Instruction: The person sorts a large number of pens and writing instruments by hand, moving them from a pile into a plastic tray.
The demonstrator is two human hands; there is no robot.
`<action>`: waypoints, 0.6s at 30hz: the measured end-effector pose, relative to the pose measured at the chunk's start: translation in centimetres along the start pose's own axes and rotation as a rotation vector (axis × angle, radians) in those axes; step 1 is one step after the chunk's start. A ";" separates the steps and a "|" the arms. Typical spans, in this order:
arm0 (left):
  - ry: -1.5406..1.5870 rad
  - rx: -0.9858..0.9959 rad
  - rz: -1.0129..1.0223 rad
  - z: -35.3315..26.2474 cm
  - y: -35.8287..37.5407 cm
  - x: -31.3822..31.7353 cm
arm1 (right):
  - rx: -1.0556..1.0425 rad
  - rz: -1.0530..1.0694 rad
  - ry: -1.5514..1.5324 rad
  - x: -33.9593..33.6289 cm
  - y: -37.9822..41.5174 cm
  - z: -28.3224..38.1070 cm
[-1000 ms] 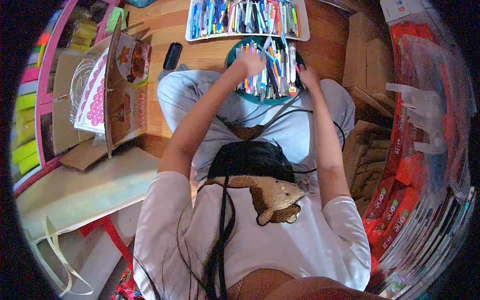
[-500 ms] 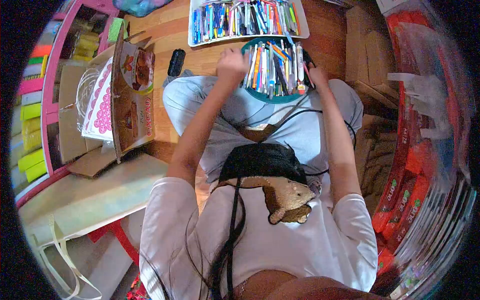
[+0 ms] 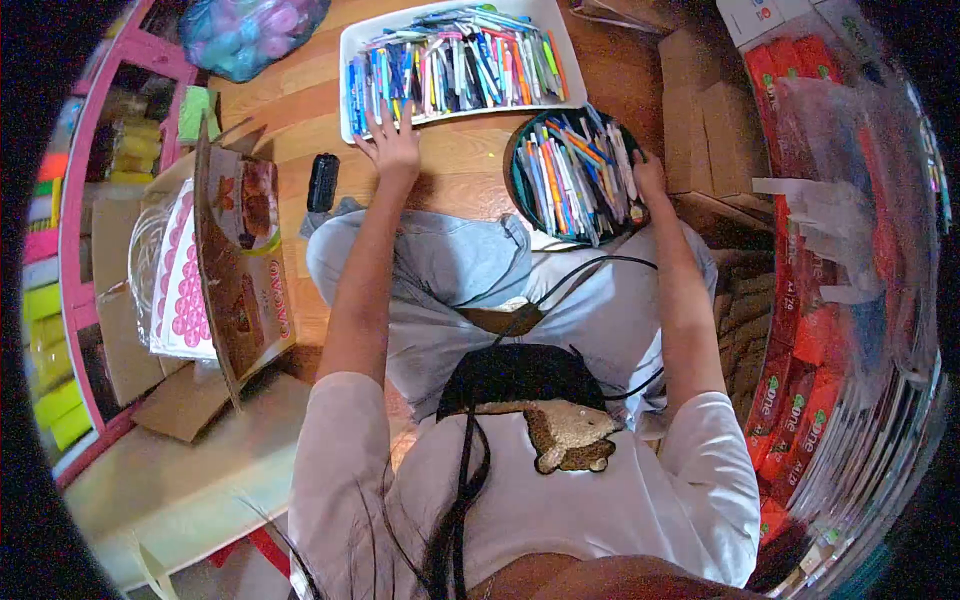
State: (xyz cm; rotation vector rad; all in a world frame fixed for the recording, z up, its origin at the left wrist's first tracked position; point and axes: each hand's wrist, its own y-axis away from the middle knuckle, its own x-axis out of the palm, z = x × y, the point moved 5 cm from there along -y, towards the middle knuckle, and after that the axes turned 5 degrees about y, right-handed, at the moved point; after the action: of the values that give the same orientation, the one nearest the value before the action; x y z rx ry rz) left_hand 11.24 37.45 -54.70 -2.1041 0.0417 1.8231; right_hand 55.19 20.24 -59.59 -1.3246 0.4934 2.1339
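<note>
A white tray full of many pens and markers lies on the wooden floor. My left hand reaches over its near left edge, fingers spread, fingertips at the blue pens. Right of it, close to my knees, sits a round dark green basket packed with more pens. My right hand is at the basket's right rim; its fingers are partly hidden, and whether it grips the rim or a pen is unclear.
A black case lies on the floor left of my knee. An open cardboard box stands at the left, near a pink shelf. Behind is a bag of pastel items. Red paper packs and cardboard line the right.
My left hand has moved from the basket's left side to the white tray, its fingers now spread. The basket appears shifted right and tilted, with my right hand still at its right side.
</note>
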 end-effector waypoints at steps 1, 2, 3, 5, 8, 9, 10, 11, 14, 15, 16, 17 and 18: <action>0.059 0.020 -0.066 0.5 -0.6 0.5 | -0.037 -0.003 -0.010 0.5 -0.3 -0.4; 0.063 0.039 -0.072 1.4 -1.5 1.0 | -0.061 0.046 -0.001 1.0 -0.7 -0.4; 0.044 0.077 -0.027 2.3 -2.7 1.4 | -0.084 0.096 0.001 1.4 -1.1 -0.6; 0.050 0.163 0.061 3.4 -4.4 0.7 | -0.081 0.172 -0.016 3.2 -2.2 -2.6; -0.051 0.167 0.223 3.8 -5.1 0.7 | 0.020 0.252 -0.169 2.9 -1.6 -2.7; -0.068 0.179 0.236 4.1 -5.0 1.0 | 0.056 0.293 -0.249 2.5 -1.3 -2.3; 0.004 0.189 0.210 4.3 -5.0 1.0 | 0.088 0.334 -0.330 2.0 -1.0 -1.9; 0.078 0.198 0.186 4.7 -4.9 1.1 | 0.122 0.376 -0.410 1.3 -0.4 -1.4; 0.184 0.152 0.194 4.5 -4.0 0.3 | 0.087 0.380 -0.372 -1.8 1.3 1.6; 0.185 0.125 0.202 4.2 -3.4 -0.1 | 0.045 0.367 -0.300 -2.7 1.7 2.4; 0.184 0.099 0.211 4.2 -2.7 -0.5 | 0.004 0.354 -0.230 -3.4 2.4 3.3; 0.182 0.147 0.174 4.0 -1.8 -1.1 | -0.039 0.338 -0.161 -3.9 2.9 4.0; 0.162 0.151 0.156 4.0 -1.0 -1.6 | -0.035 0.326 -0.181 -4.2 3.1 4.2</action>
State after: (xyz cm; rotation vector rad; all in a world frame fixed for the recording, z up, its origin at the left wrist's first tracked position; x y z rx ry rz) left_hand 7.43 39.16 -53.32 -2.1875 0.3822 1.6702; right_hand 51.74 19.13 -53.91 -1.1146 0.6346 2.5106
